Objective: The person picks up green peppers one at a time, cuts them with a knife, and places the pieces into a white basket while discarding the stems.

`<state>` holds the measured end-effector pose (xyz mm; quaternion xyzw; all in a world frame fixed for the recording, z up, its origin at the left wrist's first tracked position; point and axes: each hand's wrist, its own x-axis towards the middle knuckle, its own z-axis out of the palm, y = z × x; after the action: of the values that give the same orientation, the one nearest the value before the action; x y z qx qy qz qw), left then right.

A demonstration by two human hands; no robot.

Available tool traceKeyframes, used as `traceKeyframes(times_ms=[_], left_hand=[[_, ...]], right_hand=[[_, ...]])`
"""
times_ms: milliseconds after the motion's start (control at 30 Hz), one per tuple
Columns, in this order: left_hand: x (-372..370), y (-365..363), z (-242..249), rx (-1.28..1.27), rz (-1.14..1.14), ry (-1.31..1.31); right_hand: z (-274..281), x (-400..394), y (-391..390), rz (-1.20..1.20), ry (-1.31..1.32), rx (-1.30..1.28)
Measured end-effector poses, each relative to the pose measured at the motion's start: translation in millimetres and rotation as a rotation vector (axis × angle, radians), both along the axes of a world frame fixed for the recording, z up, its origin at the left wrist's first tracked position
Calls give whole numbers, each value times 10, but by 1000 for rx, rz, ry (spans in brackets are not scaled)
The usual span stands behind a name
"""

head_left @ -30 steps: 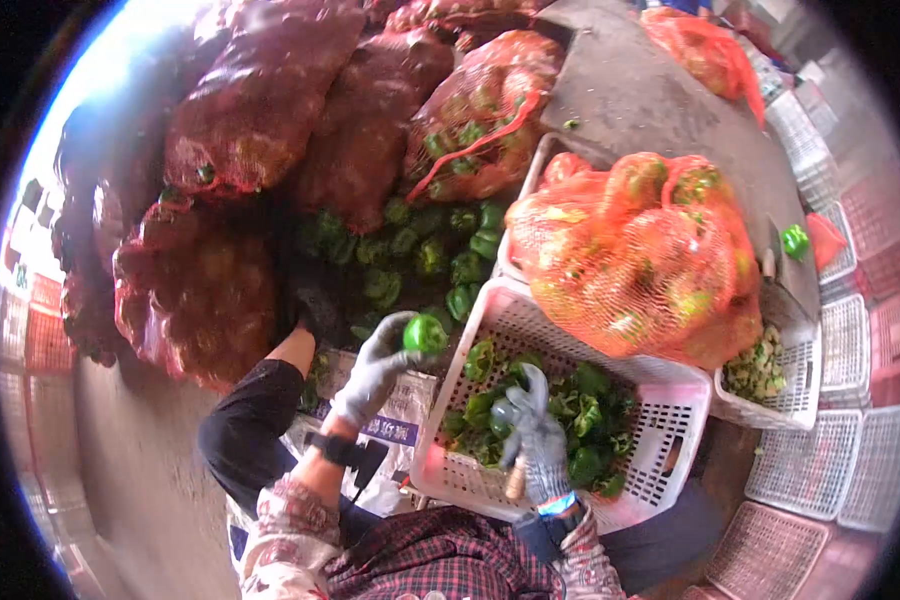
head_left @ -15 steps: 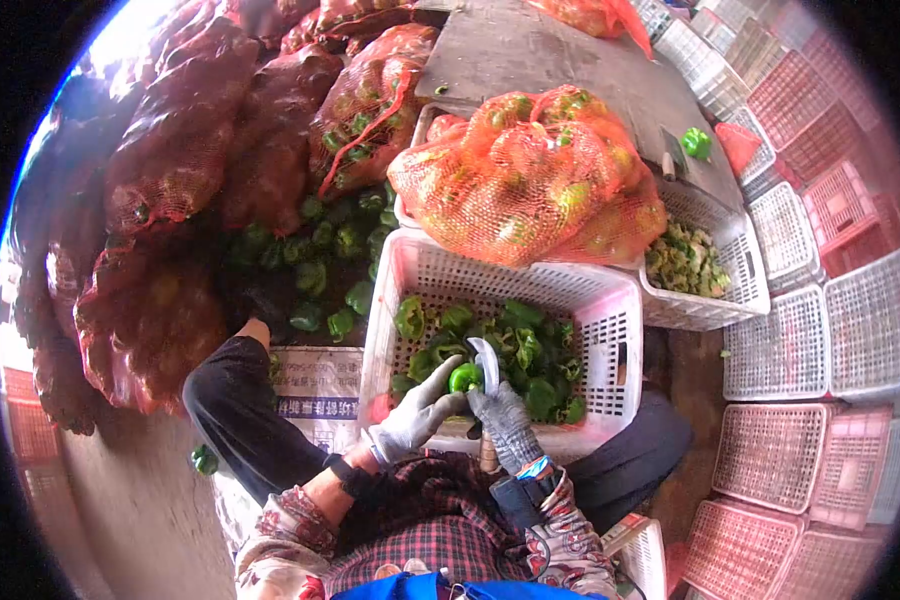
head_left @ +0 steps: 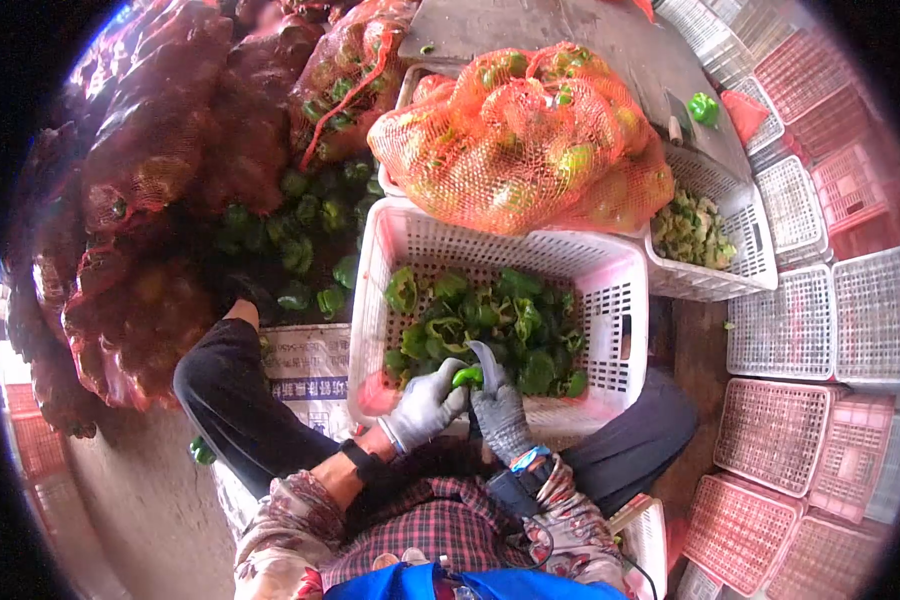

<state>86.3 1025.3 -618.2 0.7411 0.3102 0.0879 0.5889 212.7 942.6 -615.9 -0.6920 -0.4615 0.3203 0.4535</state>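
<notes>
My left hand [head_left: 428,403], in a light grey glove, is closed around a green bell pepper [head_left: 467,377] at the near side of a white crate. My right hand [head_left: 502,418], in a darker grey glove, grips a knife with a curved blade [head_left: 487,364]; its blade points away from me, right beside the pepper. Most of the knife's handle is hidden by my fingers. Just beyond both hands, the white plastic crate [head_left: 368,300] holds many green pepper pieces [head_left: 520,318], several of them cut open.
Behind the crate bulges an orange mesh sack [head_left: 520,150] of peppers. A second crate [head_left: 760,262] at the right holds pale green scraps [head_left: 692,230]. Loose peppers [head_left: 295,255] and full red sacks [head_left: 160,150] fill the left. Stacked crates [head_left: 775,430] line the right side.
The view has shifted slightly, so the crate and sacks sit higher. My left hand has turned the pepper, and less of it shows between my hands. Both grips stay closed.
</notes>
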Motion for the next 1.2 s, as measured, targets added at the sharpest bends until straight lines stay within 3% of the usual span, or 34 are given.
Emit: traceKeyframes(times_ms=[67, 133, 167, 233, 367, 467, 500, 533, 600, 667, 700, 800, 867, 933, 1100, 1133, 1200], left_hand=[[3, 42, -72, -173, -11, -30], [61, -33, -210, -482, 88, -297], [68, -47, -230, -564, 113, -302], [56, -33, -202, -727, 166, -308], [-18, 116, -80, -901, 43, -243], [-72, 99, -310, -605, -79, -328], [-52, 121, -351, -676, -125, -301], [-23, 83, -335, -655, -9, -363], [54, -61, -293, -606, 225, -488], [44, -109, -159, -544, 348, -428], [21, -86, -79, -375, 317, -403], [15, -108, -51, 17, 258, -337], [35, -108, -6, 221, 202, -329], [1, -98, 72, 251, 116, -231], [-43, -62, 151, 201, -28, -281], [-36, -77, 138, 197, -45, -286], [28, -159, 65, 16, 76, -337]], right_hand=[[133, 12, -42, -19, 217, -169], [181, 41, -88, -60, 426, -373], [145, 36, -95, -49, 294, -245], [151, 40, -108, -54, 421, -277], [173, 210, -126, 38, 556, -426], [106, 317, -127, 124, 449, -529], [-98, 343, -188, 67, 457, -403], [-298, 368, -246, 19, 458, -276], [128, 138, -88, -369, 757, -356], [109, 79, -38, -766, 800, -395], [124, 12, -25, -702, 748, -258], [-198, -34, -105, -454, 598, -179], [-477, -20, -129, -438, 602, -119], [-674, 14, -176, -436, 584, -105], [-806, 30, -326, -386, 439, -213], [-1004, 128, -328, -264, 27, -534], [-493, -29, -327, -484, 680, -54]])
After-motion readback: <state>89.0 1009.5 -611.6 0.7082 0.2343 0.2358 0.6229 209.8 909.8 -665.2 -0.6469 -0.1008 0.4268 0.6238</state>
